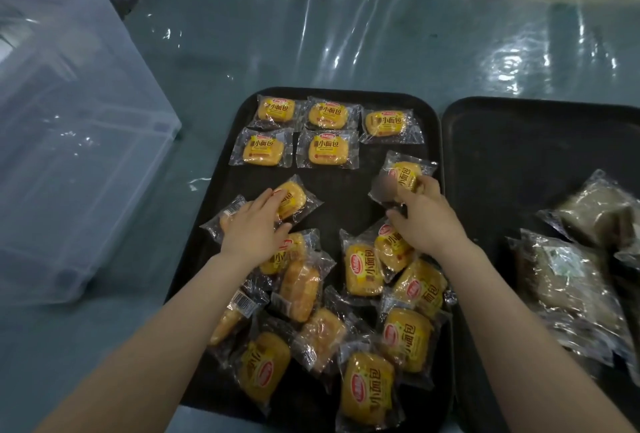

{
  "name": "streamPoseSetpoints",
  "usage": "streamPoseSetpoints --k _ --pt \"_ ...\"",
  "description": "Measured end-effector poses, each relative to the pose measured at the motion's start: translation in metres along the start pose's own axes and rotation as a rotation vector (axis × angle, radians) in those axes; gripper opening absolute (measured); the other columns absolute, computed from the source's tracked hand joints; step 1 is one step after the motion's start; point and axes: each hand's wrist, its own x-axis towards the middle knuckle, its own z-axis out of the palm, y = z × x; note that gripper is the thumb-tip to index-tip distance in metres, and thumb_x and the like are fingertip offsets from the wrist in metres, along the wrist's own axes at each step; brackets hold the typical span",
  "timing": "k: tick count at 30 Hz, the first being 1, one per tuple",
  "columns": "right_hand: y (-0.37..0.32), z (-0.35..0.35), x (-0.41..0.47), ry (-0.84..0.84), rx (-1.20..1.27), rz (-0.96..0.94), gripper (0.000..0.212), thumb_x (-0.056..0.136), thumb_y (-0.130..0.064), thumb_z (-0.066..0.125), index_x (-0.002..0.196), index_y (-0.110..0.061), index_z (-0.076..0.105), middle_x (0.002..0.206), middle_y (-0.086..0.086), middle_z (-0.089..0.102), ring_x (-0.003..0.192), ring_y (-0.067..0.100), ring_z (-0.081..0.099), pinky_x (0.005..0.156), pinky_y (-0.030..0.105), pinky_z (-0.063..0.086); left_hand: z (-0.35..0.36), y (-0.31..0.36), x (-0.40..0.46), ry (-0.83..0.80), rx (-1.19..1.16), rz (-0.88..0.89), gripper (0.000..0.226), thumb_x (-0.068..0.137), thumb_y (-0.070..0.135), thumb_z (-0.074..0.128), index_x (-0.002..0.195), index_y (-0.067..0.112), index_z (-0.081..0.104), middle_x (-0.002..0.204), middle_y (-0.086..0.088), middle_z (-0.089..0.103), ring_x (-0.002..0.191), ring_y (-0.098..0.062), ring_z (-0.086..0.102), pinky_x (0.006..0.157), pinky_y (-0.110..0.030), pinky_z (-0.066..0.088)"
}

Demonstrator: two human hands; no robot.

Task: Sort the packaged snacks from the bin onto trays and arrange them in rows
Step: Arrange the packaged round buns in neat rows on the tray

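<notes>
The left hand (254, 224) lies flat on a bun (289, 198) at mid-frame; the right hand (424, 216) pinches another bun (403, 174) beside the tray (346, 93) edge. Slick wrappers could slip, skewing the second row.

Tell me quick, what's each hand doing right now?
Left hand: open, fingers resting on a bread packet.
Right hand: pinching another bread packet.
</notes>
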Motion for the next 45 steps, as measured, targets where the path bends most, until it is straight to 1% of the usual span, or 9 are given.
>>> streamPoseSetpoints --k 4,8,11,19,25,29,33,38,45 --pt "-0.008 -0.008 0.009 0.109 0.139 0.009 0.053 0.097 -0.031 0.051 0.147 -0.034 0.034 0.141 0.013 0.033 0.099 0.029 0.057 0.081 0.035 0.046 -0.002 -0.006 -0.002 -0.031 -0.019 0.026 0.066 0.09 0.045 0.053 0.146 0.04 0.018 0.157 0.007 0.018 0.139 -0.028 0.025 0.108 -0.05 0.025" --pt "-0.005 -0.014 0.02 0.143 0.033 -0.195 0.041 0.085 -0.007 0.061 0.12 -0.027 0.063 0.142 0.004 0.041 0.128 0.029 0.037 0.101 0.041 0.038 -0.005 -0.009 -0.002 -0.06 -0.04 0.031 0.067 0.09 0.047 0.054 0.146 0.043 0.017 0.157 0.009 0.017 0.14 -0.027 0.024 0.111 -0.052 0.023" --pt "0.002 -0.014 0.027 0.045 -0.05 -0.226 0.036 0.086 -0.013 0.063 0.115 -0.032 0.066 0.149 -0.002 0.038 0.136 0.028 0.031 0.105 0.047 0.036 -0.004 -0.009 -0.003 -0.059 -0.043 0.028 0.068 0.089 0.047 0.054 0.146 0.043 0.017 0.157 0.01 0.017 0.14 -0.026 0.024 0.111 -0.053 0.023" --pt "-0.006 0.004 0.048 0.284 -0.227 -0.058 0.046 0.094 -0.047 0.049 0.138 -0.037 0.044 0.149 0.007 0.033 0.128 0.039 0.03 0.101 0.053 0.033 -0.008 -0.009 0.004 -0.092 -0.041 0.099 0.07 0.089 0.04 0.059 0.144 0.047 0.018 0.156 0.015 0.015 0.141 -0.02 0.023 0.11 -0.052 0.026" --pt "-0.009 0.004 0.067 0.245 -0.25 -0.123 0.054 0.091 -0.049 0.052 0.142 -0.039 0.038 0.155 0.005 0.025 0.139 0.035 0.016 0.109 0.057 0.02 -0.008 0.013 0.027 -0.16 -0.153 0.315 0.072 0.091 0.021 0.058 0.147 0.04 0.017 0.158 0.008 0.002 0.145 -0.012 0.0 0.115 -0.033 -0.001" --pt "-0.003 0.005 0.081 0.283 -0.042 -0.214 0.052 0.099 -0.036 0.043 0.149 -0.031 0.03 0.161 0.001 0.012 0.148 0.022 -0.003 0.115 0.049 -0.001 -0.009 0.032 0.045 0.006 -0.226 0.361 0.059 0.094 0.036 0.05 0.147 0.037 0.022 0.158 0.006 0.005 0.141 -0.004 -0.006 0.113 -0.028 -0.006" --pt "-0.001 0.003 0.102 0.302 0.021 -0.25 0.055 0.1 -0.021 0.042 0.152 -0.023 0.023 0.161 0.002 0.008 0.148 0.02 -0.002 0.117 0.04 0.001 -0.011 0.059 0.072 0.133 -0.204 0.342 0.057 0.096 0.042 0.042 0.148 0.032 0.019 0.158 0.005 0.005 0.142 -0.006 -0.006 0.113 -0.027 -0.003" --pt "0.002 -0.002 0.132 0.217 -0.212 -0.33 0.063 0.098 -0.043 0.039 0.152 -0.035 0.008 0.161 -0.002 -0.007 0.143 0.019 -0.019 0.112 0.044 -0.01 -0.006 0.083 0.113 0.104 -0.031 0.247 0.065 0.094 0.054 0.033 0.149 0.035 0.005 0.159 0.0 -0.007 0.144 -0.023 -0.013 0.112 -0.039 -0.006" --pt "0.002 0.006 0.143 0.173 -0.158 -0.144 0.066 0.095 -0.056 0.025 0.152 -0.036 -0.002 0.16 -0.003 -0.015 0.145 0.028 -0.018 0.113 0.052 -0.007 0.016 0.075 0.127 0.051 0.089 0.28 0.071 0.086 0.068 0.02 0.145 0.044 -0.011 0.156 0.004 -0.018 0.138 -0.024 -0.026 0.107 -0.043 -0.014"
